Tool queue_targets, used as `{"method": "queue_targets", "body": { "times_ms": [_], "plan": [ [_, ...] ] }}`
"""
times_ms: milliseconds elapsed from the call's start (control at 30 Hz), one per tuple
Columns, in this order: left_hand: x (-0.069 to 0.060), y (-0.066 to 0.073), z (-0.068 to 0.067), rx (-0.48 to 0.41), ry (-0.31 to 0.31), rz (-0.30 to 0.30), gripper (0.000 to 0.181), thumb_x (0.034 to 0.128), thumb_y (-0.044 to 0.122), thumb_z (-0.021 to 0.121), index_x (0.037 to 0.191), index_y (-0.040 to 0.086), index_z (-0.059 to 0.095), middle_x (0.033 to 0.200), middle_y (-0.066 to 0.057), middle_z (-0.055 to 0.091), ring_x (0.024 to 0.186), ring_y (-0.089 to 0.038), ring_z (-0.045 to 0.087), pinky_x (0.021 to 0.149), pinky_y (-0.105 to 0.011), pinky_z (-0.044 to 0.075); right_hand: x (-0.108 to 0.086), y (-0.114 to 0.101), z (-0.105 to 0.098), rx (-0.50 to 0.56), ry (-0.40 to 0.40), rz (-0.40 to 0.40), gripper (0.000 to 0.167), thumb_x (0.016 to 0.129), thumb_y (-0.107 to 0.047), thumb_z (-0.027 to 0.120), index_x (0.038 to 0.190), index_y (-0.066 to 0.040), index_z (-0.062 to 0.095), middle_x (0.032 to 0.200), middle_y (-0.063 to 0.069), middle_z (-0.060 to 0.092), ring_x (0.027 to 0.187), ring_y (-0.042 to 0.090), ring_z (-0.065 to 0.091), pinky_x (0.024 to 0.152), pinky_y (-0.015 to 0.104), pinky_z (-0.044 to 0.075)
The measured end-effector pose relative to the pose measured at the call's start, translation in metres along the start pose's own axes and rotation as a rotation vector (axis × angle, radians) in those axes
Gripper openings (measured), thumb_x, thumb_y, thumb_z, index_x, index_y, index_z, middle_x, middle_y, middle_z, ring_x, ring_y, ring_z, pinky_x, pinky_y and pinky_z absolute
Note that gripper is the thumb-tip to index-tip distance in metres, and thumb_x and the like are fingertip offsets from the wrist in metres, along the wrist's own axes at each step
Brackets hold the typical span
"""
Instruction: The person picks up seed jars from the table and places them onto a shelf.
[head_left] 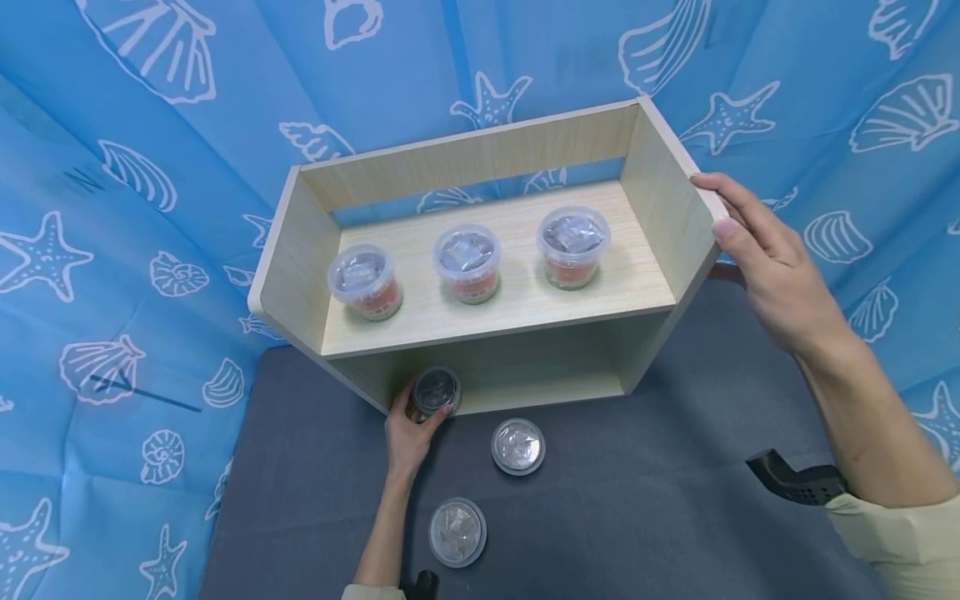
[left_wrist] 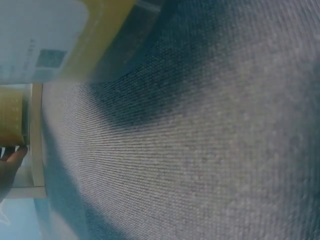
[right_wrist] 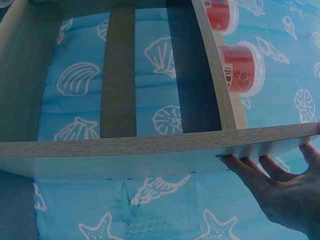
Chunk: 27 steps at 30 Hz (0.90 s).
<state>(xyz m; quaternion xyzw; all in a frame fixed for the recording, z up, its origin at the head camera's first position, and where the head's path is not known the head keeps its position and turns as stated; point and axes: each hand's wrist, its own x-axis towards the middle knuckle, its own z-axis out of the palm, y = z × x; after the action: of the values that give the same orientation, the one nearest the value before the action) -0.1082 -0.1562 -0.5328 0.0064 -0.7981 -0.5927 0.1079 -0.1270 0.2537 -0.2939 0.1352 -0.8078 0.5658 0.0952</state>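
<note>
In the head view my left hand [head_left: 408, 437] holds a dark-lidded round tub [head_left: 437, 390] at the left end of the lower compartment of a light wooden shelf [head_left: 480, 333]. The left wrist view shows the hand [left_wrist: 11, 165] around a yellow tub [left_wrist: 11, 116] beside the shelf edge. My right hand [head_left: 780, 267] holds the shelf's right side panel, thumb on its front edge; in the right wrist view its fingers [right_wrist: 245, 175] press on the panel's outer face. Three clear-lidded tubs with red contents [head_left: 375, 296] [head_left: 474, 283] [head_left: 572, 268] stand on the upper board.
Two more lidded tubs [head_left: 518, 447] [head_left: 457, 532] stand on the dark grey cloth [head_left: 600, 508] in front of the shelf. A blue curtain [head_left: 112, 275] with white shells and starfish hangs behind and at both sides. A large yellow-labelled tub [left_wrist: 90, 40] is close to the left wrist camera.
</note>
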Motion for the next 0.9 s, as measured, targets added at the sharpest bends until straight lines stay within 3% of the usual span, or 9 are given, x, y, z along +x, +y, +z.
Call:
{"method": "queue_targets", "body": {
  "times_ms": [367, 700, 900],
  "plan": [
    [0.003, -0.005, -0.003, -0.055, -0.072, -0.071, 0.077, 0.083, -0.004, 0.077, 0.148, -0.009, 0.035, 0.149, -0.03, 0.035, 0.139, -0.043, 0.037, 0.111, -0.045, 0.035, 0.0, 0.001, 0.001, -0.036, 0.007, 0.009, 0.047, 0.108, -0.027, 0.035, 0.156, -0.028, 0.033, 0.156, 0.004, 0.032, 0.125, 0.022, 0.041, 0.083, 0.026, 0.045],
    [-0.003, 0.002, -0.005, -0.054, -0.063, -0.03, 0.082, 0.0827, -0.004, 0.077, 0.15, -0.008, 0.03, 0.152, -0.03, 0.03, 0.141, -0.045, 0.031, 0.113, -0.05, 0.031, -0.001, 0.001, 0.001, -0.048, 0.013, 0.018, 0.048, 0.108, -0.027, 0.035, 0.156, -0.03, 0.032, 0.156, 0.003, 0.032, 0.125, 0.022, 0.041, 0.086, 0.032, 0.046],
    [-0.011, -0.015, -0.012, -0.041, -0.056, -0.005, 0.083, 0.0845, -0.002, 0.077, 0.153, 0.0, 0.031, 0.157, -0.024, 0.028, 0.144, -0.041, 0.028, 0.114, -0.052, 0.03, 0.0, 0.0, 0.003, -0.052, 0.014, 0.02, 0.048, 0.108, -0.028, 0.035, 0.156, -0.03, 0.031, 0.156, 0.003, 0.031, 0.125, 0.022, 0.041, 0.088, 0.035, 0.046]
  ]
}}
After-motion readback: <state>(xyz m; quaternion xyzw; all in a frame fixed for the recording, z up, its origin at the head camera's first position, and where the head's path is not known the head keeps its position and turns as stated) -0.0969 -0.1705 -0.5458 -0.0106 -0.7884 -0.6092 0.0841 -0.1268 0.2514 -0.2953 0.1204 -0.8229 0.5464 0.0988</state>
